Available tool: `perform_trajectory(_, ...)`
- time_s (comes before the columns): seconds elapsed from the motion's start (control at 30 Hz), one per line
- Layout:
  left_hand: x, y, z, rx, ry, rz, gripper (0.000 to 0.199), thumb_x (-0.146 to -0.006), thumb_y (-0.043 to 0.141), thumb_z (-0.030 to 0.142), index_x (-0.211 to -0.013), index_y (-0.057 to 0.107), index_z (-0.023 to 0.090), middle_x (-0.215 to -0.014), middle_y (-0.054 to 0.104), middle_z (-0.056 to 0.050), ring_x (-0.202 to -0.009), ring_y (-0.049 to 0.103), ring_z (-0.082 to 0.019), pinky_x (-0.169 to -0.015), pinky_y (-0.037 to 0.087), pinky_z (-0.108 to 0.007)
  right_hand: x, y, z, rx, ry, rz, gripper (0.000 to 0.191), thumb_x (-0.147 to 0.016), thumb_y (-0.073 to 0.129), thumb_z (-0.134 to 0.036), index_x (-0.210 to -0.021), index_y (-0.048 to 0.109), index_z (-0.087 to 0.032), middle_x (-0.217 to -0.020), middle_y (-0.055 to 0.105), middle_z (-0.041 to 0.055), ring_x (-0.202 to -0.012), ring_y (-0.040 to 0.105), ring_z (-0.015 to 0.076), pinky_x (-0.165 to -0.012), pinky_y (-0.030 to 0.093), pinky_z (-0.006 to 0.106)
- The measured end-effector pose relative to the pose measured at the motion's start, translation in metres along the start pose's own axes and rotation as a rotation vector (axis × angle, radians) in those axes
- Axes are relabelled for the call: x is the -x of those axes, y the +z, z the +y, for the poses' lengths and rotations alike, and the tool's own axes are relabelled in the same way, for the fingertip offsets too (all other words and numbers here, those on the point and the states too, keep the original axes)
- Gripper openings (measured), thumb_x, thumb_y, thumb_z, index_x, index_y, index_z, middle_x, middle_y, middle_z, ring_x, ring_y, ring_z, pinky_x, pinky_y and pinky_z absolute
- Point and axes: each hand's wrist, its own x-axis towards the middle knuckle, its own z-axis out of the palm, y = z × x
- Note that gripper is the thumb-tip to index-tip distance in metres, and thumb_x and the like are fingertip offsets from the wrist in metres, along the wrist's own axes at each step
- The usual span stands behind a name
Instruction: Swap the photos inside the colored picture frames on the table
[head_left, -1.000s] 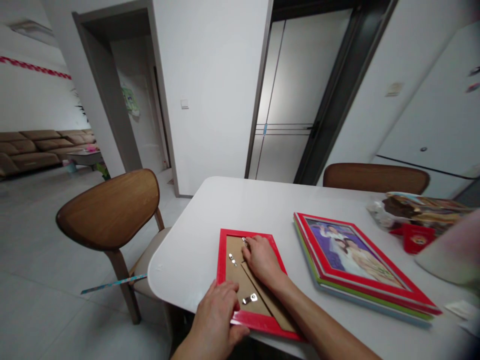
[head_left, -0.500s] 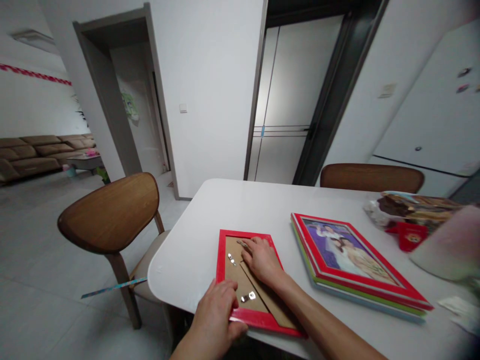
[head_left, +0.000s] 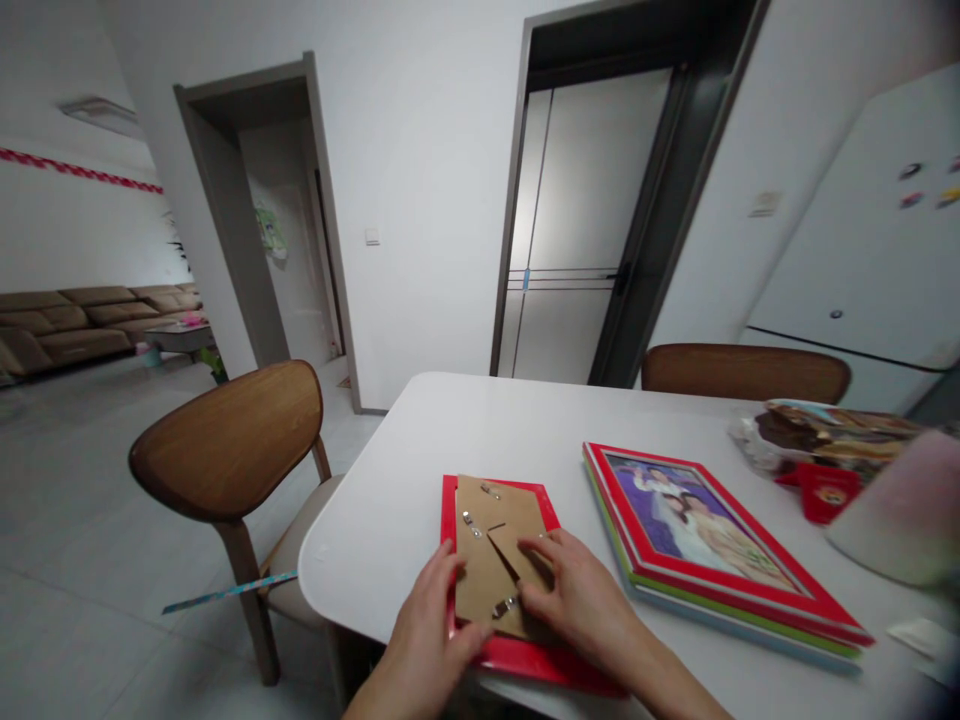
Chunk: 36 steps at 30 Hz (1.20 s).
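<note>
A red photo frame lies face down near the table's front edge. Its brown backing board, fitted with small metal clips and a stand flap, sits raised and slightly askew over the frame, its top edge overlapping the red border. My left hand holds the board's lower left, fingers along the side and thumb by the bottom edge. On the right, my right hand grips the board beside the flap, thumb near a clip. The undersides of both grips are hidden.
Right of the frame lies a stack of picture frames, a wedding photo on top. Beyond it are a red packet, a plastic bag and a pale pink container. Wooden chairs stand left and behind.
The backing board has come up out of the frame's recess. My right hand has moved from the top clip down to the board's right side; my left hand has shifted from frame to board.
</note>
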Motion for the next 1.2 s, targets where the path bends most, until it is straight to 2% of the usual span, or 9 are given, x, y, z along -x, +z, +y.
perform_trajectory(0.17,-0.018,0.0,-0.004,0.585,-0.09,0.141,0.041,-0.073,0.045,0.021,-0.111,0.031,0.015,-0.101,0.06,-0.01,-0.089,0.058,-0.019,-0.077,0.046,-0.033,-0.001,-0.012,-0.027,-0.082,-0.088,0.03,0.031,-0.063,0.052,-0.025,-0.093,0.059,-0.02,-0.087,0.055,0.0059,-0.082,0.052,0.0184,-0.074,0.041,0.028)
perform_trajectory(0.23,-0.021,-0.008,-0.01,0.677,-0.165,0.19,0.041,-0.073,0.045,0.024,-0.11,0.032,0.014,-0.093,0.063,-0.009,-0.083,0.061,-0.02,-0.072,0.048,-0.033,0.001,-0.009,-0.033,-0.156,-0.135,0.017,0.032,-0.066,0.051,-0.027,-0.097,0.057,-0.02,-0.092,0.055,0.0064,-0.083,0.052,0.0175,-0.073,0.042,0.027)
perform_trajectory(0.33,-0.02,-0.034,-0.024,0.642,-0.244,0.254,0.039,-0.07,0.049,0.028,-0.105,0.038,0.014,-0.088,0.065,-0.007,-0.081,0.062,-0.021,-0.071,0.048,-0.033,0.003,-0.005,-0.021,-0.131,-0.103,0.063,0.034,-0.073,0.045,-0.031,-0.103,0.054,-0.018,-0.097,0.054,0.009,-0.083,0.053,0.0183,-0.073,0.043,0.029)
perform_trajectory(0.47,-0.014,-0.077,-0.049,0.556,-0.3,0.251,0.045,-0.063,0.056,0.031,-0.102,0.045,0.013,-0.084,0.066,-0.006,-0.077,0.062,-0.022,-0.067,0.049,-0.032,0.006,-0.001,0.02,0.057,0.03,0.104,0.038,-0.074,0.041,-0.03,-0.104,0.054,-0.011,-0.093,0.056,0.0125,-0.081,0.055,0.0206,-0.076,0.041,0.032)
perform_trajectory(0.6,-0.014,-0.095,-0.073,0.406,-0.331,0.259,0.043,-0.06,0.056,0.031,-0.098,0.049,0.01,-0.082,0.066,-0.007,-0.077,0.062,-0.023,-0.068,0.048,-0.031,0.009,0.005,0.043,0.198,0.164,0.025,0.044,-0.073,0.039,-0.031,-0.11,0.05,-0.008,-0.094,0.057,0.015,-0.083,0.056,0.0237,-0.075,0.041,0.033)
perform_trajectory(0.8,-0.022,-0.096,-0.089,0.037,-0.375,0.342,0.051,-0.063,0.053,0.022,-0.111,0.042,0.008,-0.077,0.063,-0.006,-0.074,0.06,-0.023,-0.07,0.045,-0.034,0.007,0.009,0.039,0.209,0.185,-0.014,0.046,-0.072,0.038,-0.024,-0.113,0.045,-0.005,-0.093,0.06,0.0169,-0.083,0.057,0.0242,-0.073,0.04,0.031)
perform_trajectory(1.0,-0.016,-0.093,-0.079,-0.299,-0.297,0.441,0.048,-0.066,0.052,0.019,-0.113,0.042,0.013,-0.097,0.054,-0.009,-0.1,0.046,-0.03,-0.088,0.029,-0.046,0.004,-0.001,0.037,0.085,0.239,0.048,0.049,-0.067,0.039,-0.02,-0.113,0.045,-0.004,-0.089,0.062,0.016,-0.078,0.058,0.0241,-0.071,0.041,0.032)
perform_trajectory(1.1,-0.012,-0.074,-0.061,-0.353,-0.2,0.424,0.044,-0.069,0.05,0.019,-0.112,0.042,0.012,-0.11,0.047,-0.011,-0.109,0.038,-0.026,-0.095,0.025,-0.041,0.007,-0.008,0.033,-0.239,0.366,0.057,0.058,-0.065,0.042,-0.021,-0.12,0.037,-0.005,-0.075,0.063,0.0106,-0.066,0.059,0.0219,-0.064,0.043,0.032)
perform_trajectory(1.2,-0.008,-0.035,-0.03,-0.335,-0.071,0.344,0.041,-0.071,0.048,0.019,-0.112,0.042,0.015,-0.115,0.046,-0.008,-0.11,0.038,-0.02,-0.096,0.029,-0.035,0.013,-0.018,0.02,-0.856,0.495,-0.039,0.069,-0.066,0.043,-0.023,-0.13,0.018,-0.015,-0.067,0.063,0.0033,-0.055,0.059,0.0187,-0.056,0.045,0.03)
